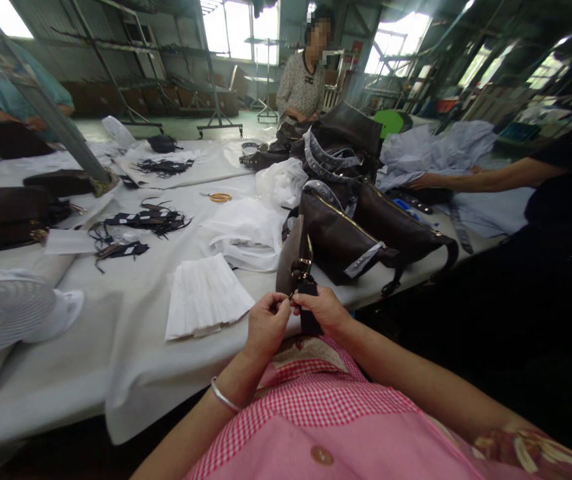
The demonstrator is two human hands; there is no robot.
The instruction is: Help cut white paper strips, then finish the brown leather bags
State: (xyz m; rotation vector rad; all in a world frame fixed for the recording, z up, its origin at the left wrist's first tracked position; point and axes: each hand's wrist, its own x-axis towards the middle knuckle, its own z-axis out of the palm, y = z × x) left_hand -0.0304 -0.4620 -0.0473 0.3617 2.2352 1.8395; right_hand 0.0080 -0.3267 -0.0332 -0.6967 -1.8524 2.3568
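My left hand (267, 325) and my right hand (323, 309) meet at the table's near edge, both pinched on a black hang tag (308, 289) clipped to the gold clasp (305, 261) of a dark brown leather bag (339, 237). The tag's lower part runs down behind my right hand. The bag lies on the white-covered table (131, 347) just beyond my fingers. A silver bangle sits on my left wrist.
A stack of white paper sheets (206, 293) lies left of my hands, plastic bags (251, 230) behind it. Black tags (141, 221) and orange scissors (219, 197) lie farther back. More brown bags (341, 143) pile up at centre. A fan (11, 310) stands left. Other people work around the table.
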